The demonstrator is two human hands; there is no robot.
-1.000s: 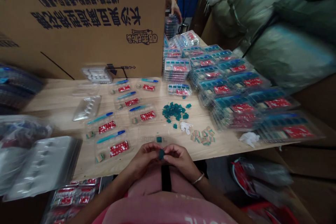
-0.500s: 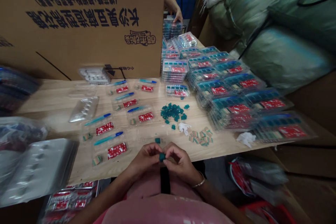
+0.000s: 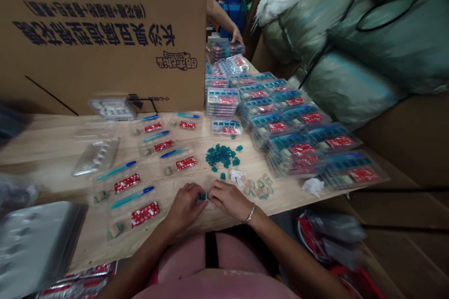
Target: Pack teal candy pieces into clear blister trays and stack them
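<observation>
My left hand (image 3: 185,206) and my right hand (image 3: 228,198) meet over the wooden table (image 3: 59,145), fingers pinched together on a small teal block (image 3: 202,195) held low at the tabletop. A loose pile of teal blocks (image 3: 220,155) lies just beyond the hands. Several clear blister trays lie open to the left, each holding a blue pen (image 3: 132,196) and a red packet (image 3: 145,214). A heap of small striped erasers (image 3: 258,187) sits to the right of my right hand, beside a crumpled white scrap (image 3: 237,176).
Stacks of filled blister packs (image 3: 298,142) cover the table's right side. A large cardboard box (image 3: 105,37) stands at the back. Another person's hand (image 3: 237,36) rests on packs at the far end. Empty clear trays (image 3: 38,238) lie at the left; big grey-green sacks (image 3: 351,56) at the right.
My hands moved forward from my lap onto the table, carrying the teal block down to the tabletop. The view shifted, and the other person's hand came down onto the far packs.
</observation>
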